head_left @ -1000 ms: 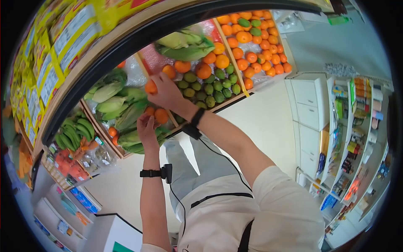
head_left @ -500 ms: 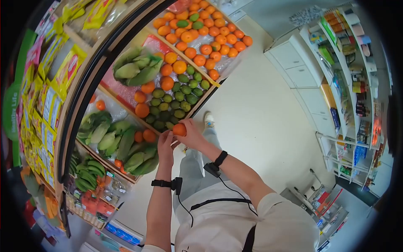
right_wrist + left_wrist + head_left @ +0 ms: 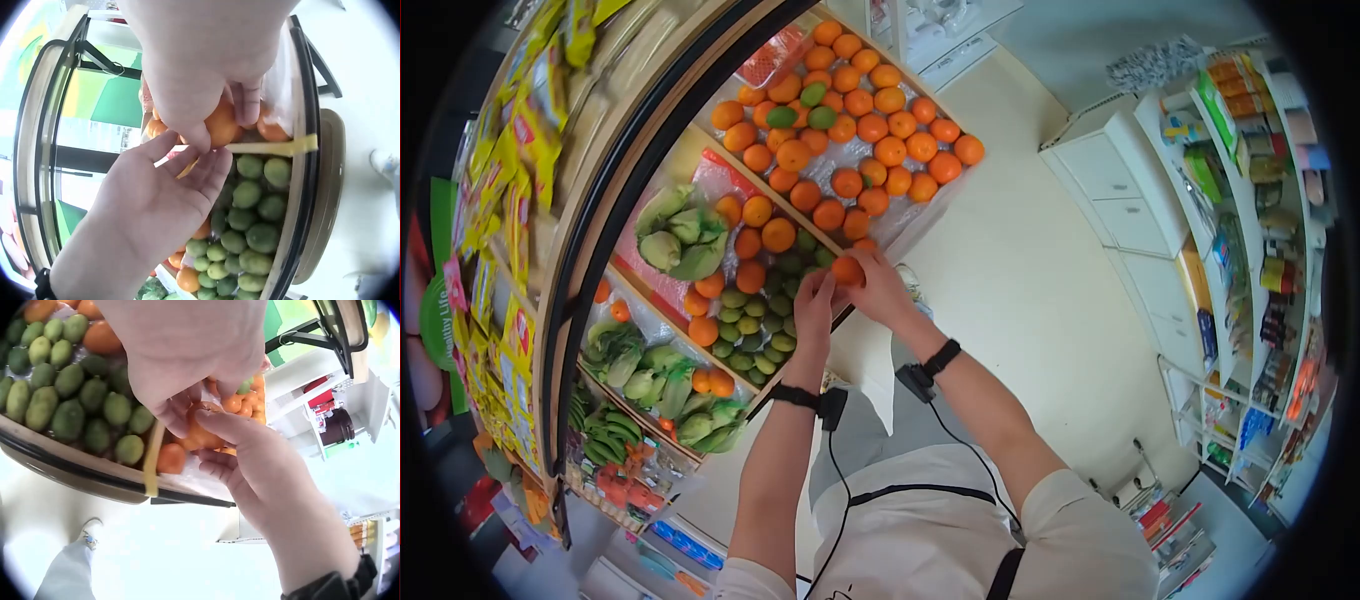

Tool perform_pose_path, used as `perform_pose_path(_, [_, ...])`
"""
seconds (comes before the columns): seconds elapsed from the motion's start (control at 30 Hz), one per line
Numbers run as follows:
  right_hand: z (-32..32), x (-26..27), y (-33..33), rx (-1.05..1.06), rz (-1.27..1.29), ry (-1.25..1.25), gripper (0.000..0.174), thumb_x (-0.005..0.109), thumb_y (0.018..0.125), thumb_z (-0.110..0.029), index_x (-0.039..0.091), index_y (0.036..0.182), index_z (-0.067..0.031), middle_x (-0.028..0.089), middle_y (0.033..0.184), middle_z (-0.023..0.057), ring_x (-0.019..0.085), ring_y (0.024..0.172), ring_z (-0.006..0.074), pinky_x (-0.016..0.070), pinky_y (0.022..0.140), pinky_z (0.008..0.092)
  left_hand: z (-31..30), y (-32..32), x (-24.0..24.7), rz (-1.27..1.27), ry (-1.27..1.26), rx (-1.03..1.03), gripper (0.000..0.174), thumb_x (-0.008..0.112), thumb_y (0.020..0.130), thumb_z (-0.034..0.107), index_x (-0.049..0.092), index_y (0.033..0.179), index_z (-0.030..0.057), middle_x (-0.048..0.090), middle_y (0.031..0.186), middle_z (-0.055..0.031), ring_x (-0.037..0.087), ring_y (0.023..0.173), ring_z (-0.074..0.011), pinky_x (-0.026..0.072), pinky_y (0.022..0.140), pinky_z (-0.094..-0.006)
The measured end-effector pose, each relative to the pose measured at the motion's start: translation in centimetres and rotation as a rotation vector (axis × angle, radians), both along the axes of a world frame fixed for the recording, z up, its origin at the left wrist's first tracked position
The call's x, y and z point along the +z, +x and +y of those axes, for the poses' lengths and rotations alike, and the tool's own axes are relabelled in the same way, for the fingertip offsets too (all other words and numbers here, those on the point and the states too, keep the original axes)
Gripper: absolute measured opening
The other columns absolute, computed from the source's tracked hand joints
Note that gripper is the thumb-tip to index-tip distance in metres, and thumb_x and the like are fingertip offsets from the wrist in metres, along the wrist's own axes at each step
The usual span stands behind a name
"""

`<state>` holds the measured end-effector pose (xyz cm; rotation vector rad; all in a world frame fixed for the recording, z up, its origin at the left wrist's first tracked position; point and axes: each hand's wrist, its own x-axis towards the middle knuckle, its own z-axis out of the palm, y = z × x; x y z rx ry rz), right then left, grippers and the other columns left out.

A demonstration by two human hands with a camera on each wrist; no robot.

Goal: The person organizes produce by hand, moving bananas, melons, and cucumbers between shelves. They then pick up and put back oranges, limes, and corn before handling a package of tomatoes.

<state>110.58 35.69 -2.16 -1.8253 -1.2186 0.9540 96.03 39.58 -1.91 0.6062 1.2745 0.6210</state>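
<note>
In the head view my right hand (image 3: 883,295) holds an orange fruit (image 3: 847,271) above the front edge of the display, near the divider between the limes and the oranges. The right wrist view shows its fingers and thumb round the fruit (image 3: 222,126). Beside it is my left hand (image 3: 813,318); seen in the right wrist view, this hand (image 3: 156,194) has its palm up and fingers extended, the tips close by the fruit's underside. Whether they touch it, I cannot tell. Green limes (image 3: 745,322) lie below the hands, and many loose oranges (image 3: 890,150) fill the compartment beyond.
Leafy corn (image 3: 682,235) lies in the middle compartment, with more greens (image 3: 640,365) and bananas (image 3: 610,435) farther left. Yellow packets (image 3: 525,200) line an upper shelf behind a dark rail. White drawers (image 3: 1110,175) and stocked shelves stand to the right.
My right hand has lifted an orange from the left compartments and carried it right, to the orange compartment's front corner. My left hand has moved right alongside it. The head view has shifted.
</note>
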Motion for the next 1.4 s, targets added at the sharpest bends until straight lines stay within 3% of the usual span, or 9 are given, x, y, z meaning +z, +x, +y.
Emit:
perform_pose_path(0.3, [14.3,-1.0,8.5,0.081,-0.086,0.026,0.056,0.074,0.085,-0.016,0.055,0.136,-0.0047,0.052,0.137,0.0236,0.059,0.118,0.0455,0.0526,0.097,0.0476,12.6,10.5,-1.3,0.101,0.109,0.019,0.038,0.063,0.104,0.031,0.062,0.132,0.0062,0.066,0.110,-0.0004,0.063,0.091,-0.0107,0.0505,0.075,-0.0243])
perform_pose_path(0.6, [25.6,-0.6,11.9,0.142,0.026,0.192,0.021,0.069,0.091,-0.018,0.065,0.105,-0.0027,0.066,0.090,0.0149,0.064,0.083,0.0335,0.0538,0.080,0.0445,10.0,8.8,-2.5,-0.265,0.135,0.341,0.029,0.060,0.102,0.010,0.061,0.129,0.0019,0.067,0.115,-0.0053,0.064,0.111,-0.0179,0.0517,0.098,-0.0295])
perform_pose_path(0.67, [31.9,-7.0,14.3,0.258,-0.345,0.476,0.018,0.058,0.102,-0.020,0.068,0.106,-0.0062,0.070,0.099,0.0127,0.065,0.094,0.0275,0.0544,0.085,0.0379,8.9,7.5,-3.5,-0.338,0.010,0.357,0.029,0.063,0.100,0.011,0.060,0.127,-0.0008,0.067,0.120,-0.0077,0.062,0.118,-0.0192,0.0511,0.099,-0.0306])
perform_pose_path(0.7, [34.8,-1.0,13.3,0.691,-0.887,-0.222,0.033,0.047,0.107,-0.025,0.065,0.125,-0.0030,0.068,0.119,0.0184,0.062,0.115,0.0276,0.0496,0.100,0.0385,8.0,8.0,-3.6,-0.312,0.129,0.444,0.023,0.062,0.099,0.008,0.062,0.120,0.0000,0.068,0.111,-0.0059,0.064,0.110,-0.0194,0.0518,0.097,-0.0312])
perform_pose_path(0.73, [35.8,-3.8,13.2,0.496,-0.497,0.423,0.036,0.056,0.102,-0.023,0.064,0.128,0.0002,0.064,0.131,0.0233,0.058,0.121,0.0339,0.0456,0.106,0.0453,7.4,8.4,-3.5,-0.131,0.258,0.404,0.021,0.063,0.098,0.009,0.062,0.117,0.0006,0.067,0.107,-0.0057,0.065,0.106,-0.0197,0.0525,0.095,-0.0325])
perform_pose_path(0.97, [40.8,-2.7,14.3,0.604,-0.643,0.338,0.045,0.063,0.099,-0.034,0.066,0.132,-0.0044,0.064,0.139,0.0145,0.058,0.130,0.0308,0.0425,0.114,0.0419,4.8,5.9,-0.5,0.143,0.136,0.253,0.044,0.073,0.095,0.026,0.063,0.131,0.0045,0.067,0.128,-0.0084,0.065,0.113,-0.0206,0.0509,0.099,-0.0350])
perform_pose_path(1.07, [43.3,-11.2,17.6,0.235,0.468,0.202,0.045,0.067,0.098,-0.032,0.065,0.132,-0.0027,0.066,0.137,0.0141,0.061,0.126,0.0303,0.0464,0.110,0.0443,3.4,5.6,-1.2,0.178,0.251,0.330,0.042,0.072,0.094,0.024,0.062,0.130,0.0042,0.068,0.124,-0.0086,0.067,0.107,-0.0218,0.0522,0.097,-0.0354])
perform_pose_path(1.2, [37.6,4.8,11.6,0.468,-0.046,0.132,0.047,0.077,0.092,-0.016,0.062,0.133,0.0025,0.064,0.136,0.0112,0.060,0.119,0.0233,0.0485,0.103,0.0350,2.5,4.2,2.8,0.162,0.152,0.397,0.043,0.072,0.090,0.021,0.063,0.126,-0.0004,0.071,0.109,-0.0142,0.068,0.104,-0.0257,0.0534,0.091,-0.0349])
perform_pose_path(1.4, [37.9,2.0,14.2,0.618,-0.042,0.510,0.036,0.072,0.096,-0.007,0.061,0.129,0.0042,0.066,0.131,0.0199,0.064,0.120,0.0268,0.0532,0.100,0.0370,0.2,2.2,3.0,0.187,0.174,0.390,0.044,0.071,0.090,0.021,0.062,0.127,-0.0023,0.072,0.110,-0.0141,0.069,0.101,-0.0263,0.0537,0.090,-0.0345])
